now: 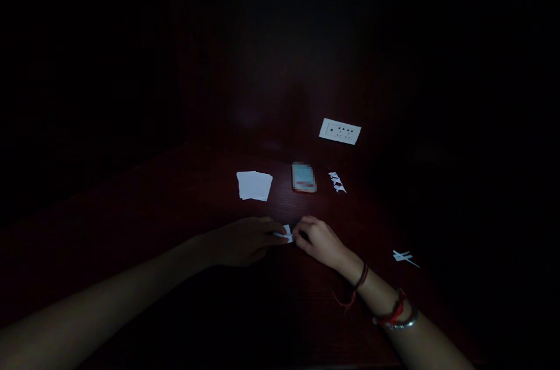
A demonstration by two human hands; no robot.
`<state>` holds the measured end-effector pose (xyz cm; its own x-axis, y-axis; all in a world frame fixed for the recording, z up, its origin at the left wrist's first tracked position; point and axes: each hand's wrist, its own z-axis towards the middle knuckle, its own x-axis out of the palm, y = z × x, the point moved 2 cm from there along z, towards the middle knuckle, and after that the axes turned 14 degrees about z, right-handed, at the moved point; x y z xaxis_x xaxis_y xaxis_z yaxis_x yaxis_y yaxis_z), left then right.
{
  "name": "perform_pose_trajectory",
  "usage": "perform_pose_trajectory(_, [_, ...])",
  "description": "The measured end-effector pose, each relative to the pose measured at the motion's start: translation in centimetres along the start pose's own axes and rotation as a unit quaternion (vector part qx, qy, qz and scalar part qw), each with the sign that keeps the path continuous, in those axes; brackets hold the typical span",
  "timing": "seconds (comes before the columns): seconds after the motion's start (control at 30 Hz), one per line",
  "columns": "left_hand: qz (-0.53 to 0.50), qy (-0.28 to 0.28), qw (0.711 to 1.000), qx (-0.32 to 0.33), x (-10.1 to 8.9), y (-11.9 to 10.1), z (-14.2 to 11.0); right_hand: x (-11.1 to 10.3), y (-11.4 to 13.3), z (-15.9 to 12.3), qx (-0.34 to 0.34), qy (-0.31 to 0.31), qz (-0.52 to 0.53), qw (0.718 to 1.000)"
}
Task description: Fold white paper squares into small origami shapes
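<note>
Between my hands, low over the dark red table, is a small piece of white folded paper. My left hand comes in from the left, its thumb and fingers pinching the paper's left side. On the right side my right hand has its fingers curled together at the paper's edge; their tips are partly hidden. Just beyond the hands lies a stack of white paper sheets, slightly fanned out.
A blurred-out bluish rectangular item lies beyond the hands. Beside it are small folded white papers in a row. Thin white paper strips lie at the right. A white wall socket is at the back; the surroundings are very dark.
</note>
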<state>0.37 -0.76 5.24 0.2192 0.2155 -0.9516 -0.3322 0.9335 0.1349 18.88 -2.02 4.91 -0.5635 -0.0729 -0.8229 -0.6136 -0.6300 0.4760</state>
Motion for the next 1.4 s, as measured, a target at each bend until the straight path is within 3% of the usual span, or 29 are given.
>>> perform_pose_trajectory(0.5, [0.021,0.007,1.000,0.011,0.5,0.0,0.0,0.4,-1.2,0.7,0.081,-0.048,0.106,0.990])
perform_pose_trajectory(1.4, [0.042,0.007,0.999,0.000,1.0,0.0,-0.3,0.6,-1.8,1.4,0.151,-0.061,0.117,0.980])
